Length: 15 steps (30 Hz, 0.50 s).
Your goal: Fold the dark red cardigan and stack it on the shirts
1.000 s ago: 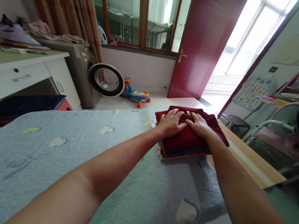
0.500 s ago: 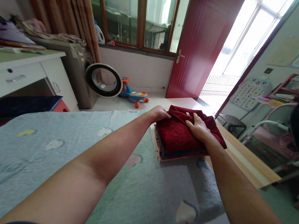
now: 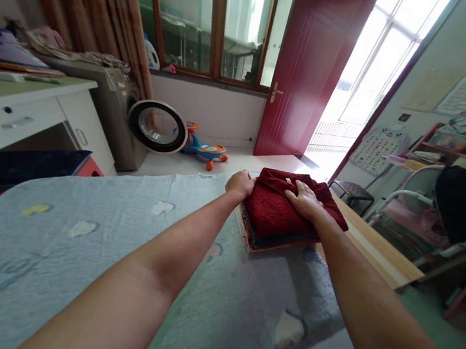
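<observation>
A folded dark red top with a pale label at its neck lies uppermost on a stack of folded clothes. Closed at the top's far left edge, my left hand pinches the cloth; its fingertips are mostly hidden. My right hand rests flat on the same top, fingers spread, near the neck label. The stack sits at the far right corner of a bed with a light blue, cloud-patterned cover.
Beyond the bed, a washing machine's round door hangs open beside a blue and orange ride-on toy. A white desk stands left. At right are a wooden board, a stool and a pink chair.
My left hand has slid slightly left to the red top's edge, its fingers now more curled. My right hand stays flat on the top. The view has shifted a little.
</observation>
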Tool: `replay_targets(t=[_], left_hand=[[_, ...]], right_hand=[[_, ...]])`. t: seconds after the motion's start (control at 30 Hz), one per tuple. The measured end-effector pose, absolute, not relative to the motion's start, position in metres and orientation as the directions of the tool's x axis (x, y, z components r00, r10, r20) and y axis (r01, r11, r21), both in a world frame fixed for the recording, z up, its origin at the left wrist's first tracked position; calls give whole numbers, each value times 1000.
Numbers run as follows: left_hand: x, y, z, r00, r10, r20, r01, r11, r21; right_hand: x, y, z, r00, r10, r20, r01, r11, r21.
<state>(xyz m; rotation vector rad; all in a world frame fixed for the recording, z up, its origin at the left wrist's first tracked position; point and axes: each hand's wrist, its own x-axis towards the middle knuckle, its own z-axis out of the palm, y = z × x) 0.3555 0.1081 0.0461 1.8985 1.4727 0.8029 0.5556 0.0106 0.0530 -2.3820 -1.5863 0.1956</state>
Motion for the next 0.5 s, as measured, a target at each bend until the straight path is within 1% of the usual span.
replay_targets(t=[0.13,0.2,0.27,0.33,0.4,0.5], left_hand=[[340,98,39,76,950,302,647,-277,711],[325,90,32,69,929,363,635,-321,703],[306,80,21,95,915,393,632,-360,686],[284,67,5,151,904,400,658,-394,642],[260,53,-16,221,904,367,713,-406,572],[224,33,-51,270,936,227,827,-346,443]], right_hand=[[553,10,57,386,922,38,891,-362,-274],[552,8,62,384,921,65,901,-358,-245],[549,8,69,387,913,129,913,-359,-194],[545,9,76,383,903,194,921,-359,-149],[541,12,81,382,897,222,922,-355,-155],[534,17,80,389,904,178,913,-352,-209]])
